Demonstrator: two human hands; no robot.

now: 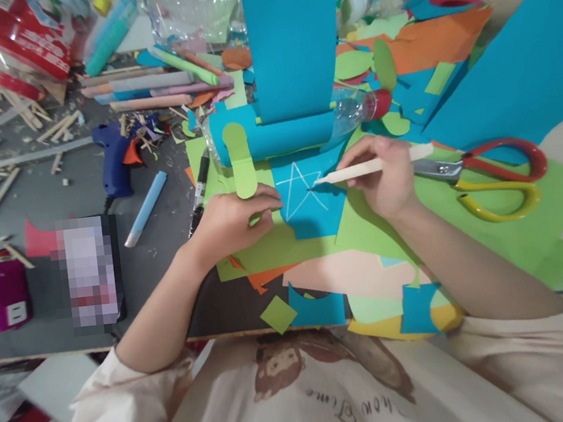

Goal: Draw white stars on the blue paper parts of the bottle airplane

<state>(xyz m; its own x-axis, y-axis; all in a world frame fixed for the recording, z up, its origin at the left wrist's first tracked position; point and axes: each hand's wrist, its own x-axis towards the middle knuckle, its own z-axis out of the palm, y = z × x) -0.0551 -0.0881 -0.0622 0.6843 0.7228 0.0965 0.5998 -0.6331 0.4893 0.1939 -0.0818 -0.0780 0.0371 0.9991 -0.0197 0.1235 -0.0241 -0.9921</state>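
Note:
A white marker (358,170) is gripped in my right hand (388,173), its tip touching a piece of blue paper (313,224). White lines on this paper form a star. At the paper's left edge rests my left hand (235,219), palm down, fingers loosely bent with a gap by the thumb. Just beyond my hands lies a clear plastic bottle (349,113) with a red cap, wrapped in blue paper. A tall blue sheet (296,41) stands up from it, and a green paper strip (241,161) hangs at its left part. Green paper (368,228) lies underneath.
Scissors (489,172) with red and yellow handles lie right of my right hand. To the left are a black marker (201,186), a blue marker (146,208), a blue glue gun (115,158) and a phone (91,271). Several markers (157,83), paper scraps (434,40) and wood bits lie farther back.

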